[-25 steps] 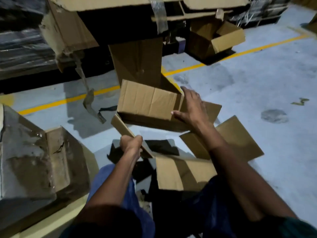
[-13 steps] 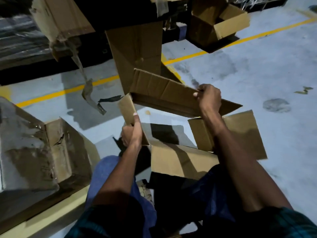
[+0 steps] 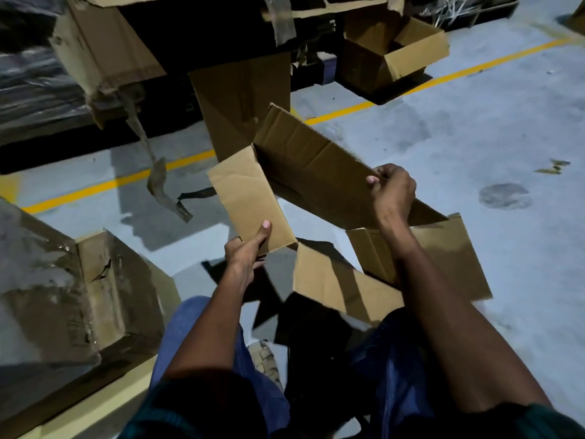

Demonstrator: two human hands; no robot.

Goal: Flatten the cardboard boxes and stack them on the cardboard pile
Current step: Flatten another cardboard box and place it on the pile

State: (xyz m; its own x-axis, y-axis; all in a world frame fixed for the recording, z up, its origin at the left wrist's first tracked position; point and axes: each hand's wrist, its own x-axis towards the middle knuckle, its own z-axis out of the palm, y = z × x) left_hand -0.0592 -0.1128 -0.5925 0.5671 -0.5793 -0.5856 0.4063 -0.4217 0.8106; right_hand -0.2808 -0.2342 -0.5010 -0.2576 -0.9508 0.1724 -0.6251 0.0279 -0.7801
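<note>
- Stretching across the whole scene, a grey concrete floor (image 3: 474,128) is carrying a yellow painted line (image 3: 357,106) that is running diagonally from the left edge to the upper right.
- Looming at the top, a stack of large torn cartons (image 3: 104,49) is sitting over a dark gap, with a strip of loose packing tape (image 3: 158,179) hanging down from it toward the floor.
- Lying at the left edge, a big scuffed carton (image 3: 95,286) is showing glossy tape and a tear on its side.
- Sitting beyond the yellow line at the upper right, a small open box (image 3: 392,55) is standing with its flaps up.
- Being held up in the middle, above the floor and in front of the person's knees, the task's cardboard box (image 3: 310,172) is hanging opened out, its panels folding at the creases and its lower flaps (image 3: 443,258) reaching down toward the legs.
- Wearing blue trousers (image 3: 190,327), the person is looking down on both forearms.
- Gripping the box's upper right edge, the right hand (image 3: 392,188) is curling its fingers over the cardboard.
- Pinching the near left panel, the left hand (image 3: 245,248) is pressing its thumb flat on the face with its fingers behind.
</note>
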